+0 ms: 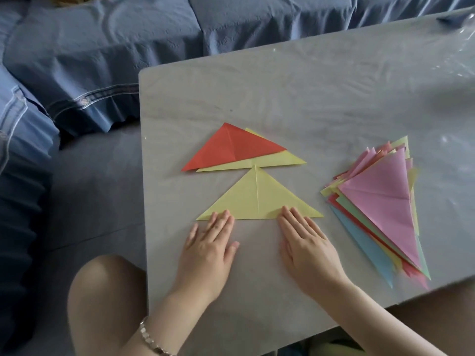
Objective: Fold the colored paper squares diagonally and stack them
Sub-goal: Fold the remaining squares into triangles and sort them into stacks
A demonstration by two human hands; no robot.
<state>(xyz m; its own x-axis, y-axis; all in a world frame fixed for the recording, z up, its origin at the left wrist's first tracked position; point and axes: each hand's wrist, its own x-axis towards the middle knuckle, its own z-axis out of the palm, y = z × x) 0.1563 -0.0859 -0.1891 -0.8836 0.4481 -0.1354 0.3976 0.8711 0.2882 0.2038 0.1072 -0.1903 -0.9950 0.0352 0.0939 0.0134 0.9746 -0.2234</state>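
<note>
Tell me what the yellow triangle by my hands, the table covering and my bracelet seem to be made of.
Yellow triangle: thin matte paper; it lies flat with a sharp centre crease.
Table covering: probably clear glossy plastic film over a grey top, judging by wrinkles and glare.
Bracelet: shiny pale segmented links, perhaps metal; too small to be sure.

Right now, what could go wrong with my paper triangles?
Your fingers press only the long edge of the yellow triangle, so it may slip. Its tip nearly touches the red triangle pile and could nudge it. The fanned pile lies near the table edge; your right hand might knock it off.
</note>
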